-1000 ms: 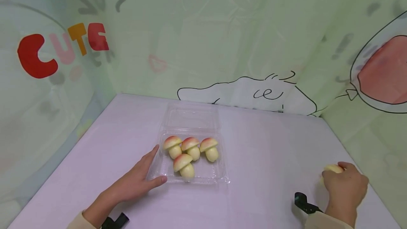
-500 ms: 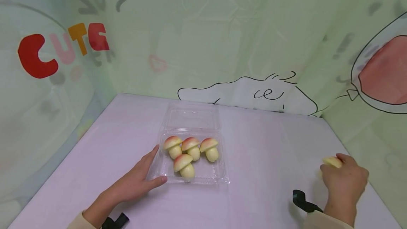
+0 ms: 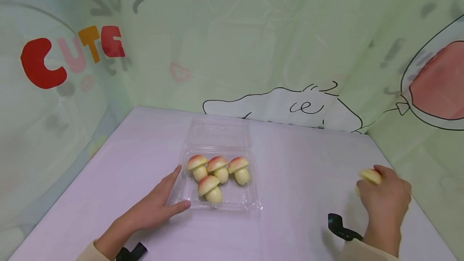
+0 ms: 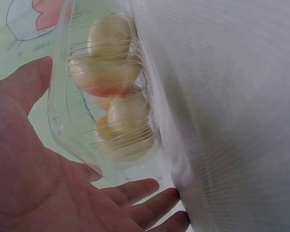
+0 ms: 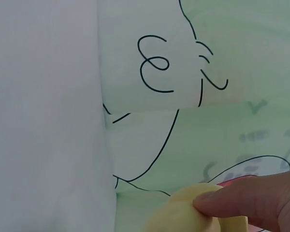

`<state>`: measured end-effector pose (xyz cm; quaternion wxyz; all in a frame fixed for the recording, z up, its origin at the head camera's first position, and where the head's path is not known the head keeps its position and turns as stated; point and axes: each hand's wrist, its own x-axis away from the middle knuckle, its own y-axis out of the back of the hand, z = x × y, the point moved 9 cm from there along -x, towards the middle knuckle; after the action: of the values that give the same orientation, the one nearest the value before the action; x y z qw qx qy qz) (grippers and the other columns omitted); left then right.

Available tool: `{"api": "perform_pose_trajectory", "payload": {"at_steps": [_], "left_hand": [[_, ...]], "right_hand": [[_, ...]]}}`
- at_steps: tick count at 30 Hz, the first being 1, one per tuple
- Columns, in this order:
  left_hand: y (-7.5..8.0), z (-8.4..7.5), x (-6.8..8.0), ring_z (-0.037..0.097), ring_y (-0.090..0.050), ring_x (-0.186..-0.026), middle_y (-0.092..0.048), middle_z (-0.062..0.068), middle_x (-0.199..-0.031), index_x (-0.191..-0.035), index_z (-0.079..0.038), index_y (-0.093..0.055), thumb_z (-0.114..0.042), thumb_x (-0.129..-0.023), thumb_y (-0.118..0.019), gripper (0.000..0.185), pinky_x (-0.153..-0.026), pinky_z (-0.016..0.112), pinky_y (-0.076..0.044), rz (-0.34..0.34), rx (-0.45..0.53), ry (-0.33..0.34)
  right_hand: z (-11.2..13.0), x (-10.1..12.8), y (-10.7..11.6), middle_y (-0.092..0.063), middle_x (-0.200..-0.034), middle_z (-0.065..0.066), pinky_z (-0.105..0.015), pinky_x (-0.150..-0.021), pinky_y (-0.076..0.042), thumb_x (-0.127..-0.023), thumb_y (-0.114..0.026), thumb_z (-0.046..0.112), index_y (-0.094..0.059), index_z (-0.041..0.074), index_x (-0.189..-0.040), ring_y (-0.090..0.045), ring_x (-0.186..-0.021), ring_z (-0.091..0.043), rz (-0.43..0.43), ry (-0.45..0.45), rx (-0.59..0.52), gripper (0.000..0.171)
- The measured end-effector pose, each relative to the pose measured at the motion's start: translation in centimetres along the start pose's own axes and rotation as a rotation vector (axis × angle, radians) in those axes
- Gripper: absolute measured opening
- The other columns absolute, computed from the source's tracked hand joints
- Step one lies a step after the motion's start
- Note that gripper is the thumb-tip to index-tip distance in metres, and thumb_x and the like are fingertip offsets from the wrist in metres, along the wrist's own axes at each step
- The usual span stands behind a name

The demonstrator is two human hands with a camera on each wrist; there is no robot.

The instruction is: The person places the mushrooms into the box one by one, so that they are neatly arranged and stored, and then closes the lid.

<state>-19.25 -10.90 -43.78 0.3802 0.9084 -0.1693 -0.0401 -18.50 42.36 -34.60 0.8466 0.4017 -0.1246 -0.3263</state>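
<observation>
A clear plastic clamshell tray (image 3: 253,201) lies open on the white table, with several mushroom-shaped buns (image 3: 217,175), pink caps on pale yellow stems, inside it (image 4: 118,121). My left hand (image 3: 159,206) lies flat with straight fingers against the tray's left front corner (image 4: 63,135). Far right, my right hand (image 3: 384,200) is lifted a little above the table and grips one more pale yellow bun (image 3: 369,176), seen close up under a fingertip in the right wrist view (image 5: 193,217).
The tray's lid (image 3: 219,134) lies folded back behind it. Green printed curtains (image 3: 253,43) close in the table at the back and both sides. A black wrist strap (image 3: 338,226) shows by the right sleeve.
My right hand has lifted the bun off the table and moved it slightly left and forward. The left hand and tray have stayed put.
</observation>
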Motion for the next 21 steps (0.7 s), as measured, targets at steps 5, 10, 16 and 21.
{"api": "perform_pose_trajectory", "payload": {"at_steps": [5, 10, 16, 21], "left_hand": [[0.1, -0.2, 0.1, 0.042, -0.023, -0.156, -0.022, 0.021, -0.17, -0.168, -0.012, -0.009, -0.061, -0.094, -0.066, 0.105, -0.122, 0.063, -0.025, -0.003, 0.001, -0.002], [0.0, 0.0, 0.0, 0.042, -0.023, -0.157, -0.022, 0.021, -0.17, -0.168, -0.013, -0.008, -0.059, -0.095, -0.066, 0.104, -0.122, 0.064, -0.025, 0.002, 0.005, 0.004], [0.0, 0.2, 0.0, 0.042, -0.023, -0.157, -0.022, 0.021, -0.17, -0.168, -0.014, -0.007, -0.06, -0.095, -0.066, 0.104, -0.122, 0.064, -0.025, 0.003, -0.001, 0.01], [0.0, 0.0, 0.0, 0.042, -0.023, -0.157, -0.022, 0.02, -0.17, -0.168, -0.015, -0.008, -0.06, -0.094, -0.066, 0.104, -0.121, 0.064, -0.026, 0.003, 0.0, 0.011]], "right_hand": [[1.5, 0.4, 0.0, -0.041, -0.141, -0.039, -0.047, -0.076, -0.036, -0.093, -0.061, 0.011, -0.044, -0.004, -0.152, -0.036, -0.125, -0.055, -0.006, 0.081, 0.013, 0.063], [3.2, 1.1, -0.3, -0.044, -0.141, -0.038, -0.048, -0.078, -0.037, -0.092, -0.061, 0.01, -0.047, -0.003, -0.15, -0.038, -0.125, -0.054, 0.006, 0.158, 0.017, 0.061], [4.8, 2.0, -0.9, -0.037, -0.148, -0.038, -0.052, -0.082, -0.04, -0.093, -0.06, 0.008, -0.044, 0.0, -0.153, -0.038, -0.124, -0.054, 0.051, 0.19, 0.028, 0.063], [5.7, 2.6, -1.2, -0.037, -0.151, -0.037, -0.059, -0.092, -0.039, -0.093, -0.058, 0.007, -0.047, 0.001, -0.152, -0.038, -0.129, -0.054, 0.053, 0.22, 0.018, 0.061]]}}
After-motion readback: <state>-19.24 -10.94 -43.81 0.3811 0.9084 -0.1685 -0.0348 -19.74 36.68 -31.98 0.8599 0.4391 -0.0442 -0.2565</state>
